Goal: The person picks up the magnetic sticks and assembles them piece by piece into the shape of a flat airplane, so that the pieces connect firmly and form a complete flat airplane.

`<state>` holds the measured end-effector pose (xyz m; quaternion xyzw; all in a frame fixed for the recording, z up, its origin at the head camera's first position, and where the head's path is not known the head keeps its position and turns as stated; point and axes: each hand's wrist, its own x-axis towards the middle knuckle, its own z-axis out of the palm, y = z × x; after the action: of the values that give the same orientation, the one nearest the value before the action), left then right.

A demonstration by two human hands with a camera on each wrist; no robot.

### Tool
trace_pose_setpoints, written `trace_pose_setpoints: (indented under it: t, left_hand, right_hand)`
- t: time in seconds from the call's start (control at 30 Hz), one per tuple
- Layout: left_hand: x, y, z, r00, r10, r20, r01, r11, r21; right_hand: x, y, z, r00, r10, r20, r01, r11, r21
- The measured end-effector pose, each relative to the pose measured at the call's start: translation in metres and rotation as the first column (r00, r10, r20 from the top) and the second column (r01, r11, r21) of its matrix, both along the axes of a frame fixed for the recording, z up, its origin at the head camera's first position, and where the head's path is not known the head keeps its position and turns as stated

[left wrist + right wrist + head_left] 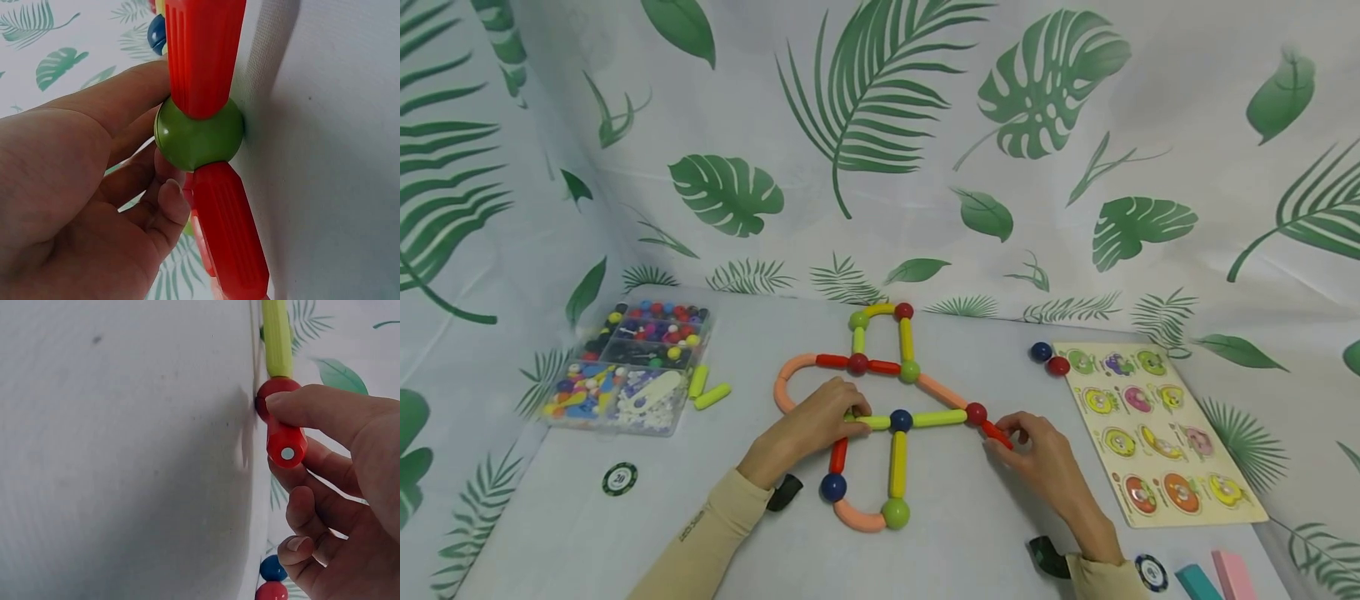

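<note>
A flat figure of coloured magnetic sticks and balls lies on the table, with a blue ball near its middle. At its left side my left hand grips a green ball, mostly hidden in the head view. Two red sticks meet this ball, an upper stick and a lower stick. On the right, my right hand pinches a short red stick between thumb and fingers. That stick's far end meets a red ball, where a light green stick also joins.
A compartment box of beads stands at the left, with two loose green sticks beside it. On the right lie a fruit puzzle board, a loose blue ball and a red ball. Poker chips and coloured blocks lie nearer.
</note>
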<state>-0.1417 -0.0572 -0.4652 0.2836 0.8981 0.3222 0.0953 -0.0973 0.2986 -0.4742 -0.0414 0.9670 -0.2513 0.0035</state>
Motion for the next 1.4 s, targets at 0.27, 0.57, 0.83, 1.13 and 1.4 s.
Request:
trace_pose_setpoints:
  t: [0.27, 0.57, 0.83, 1.13, 1.4]
  left_hand:
    - [0.001, -0.007, 0.000, 1.000, 0.012, 0.018, -0.011, 1.000, -0.009]
    - [0.003, -0.014, 0.001, 0.999, 0.035, 0.016, -0.035, 0.999, -0.002]
    - [0.004, -0.050, 0.006, 0.980, 0.199, -0.010, -0.197, 0.978, 0.070]
    - [0.017, -0.121, -0.002, 0.813, 0.483, -0.325, -0.509, 0.861, 0.007]
    - [0.030, -0.138, -0.006, 0.776, 0.500, -0.384, -0.563, 0.823, -0.067]
  right_hand:
    - [0.000, -0.006, 0.000, 1.000, 0.008, 0.018, -0.008, 1.000, -0.012]
    - [0.000, -0.011, -0.003, 1.000, 0.016, 0.004, -0.016, 1.000, -0.016]
    - [0.000, -0.012, -0.002, 1.000, 0.023, 0.003, -0.023, 1.000, -0.016]
    - [0.000, -0.010, 0.000, 0.999, 0.035, 0.005, -0.035, 0.999, -0.013]
    - [-0.001, -0.010, -0.002, 0.999, 0.029, 0.025, -0.028, 0.999, -0.015]
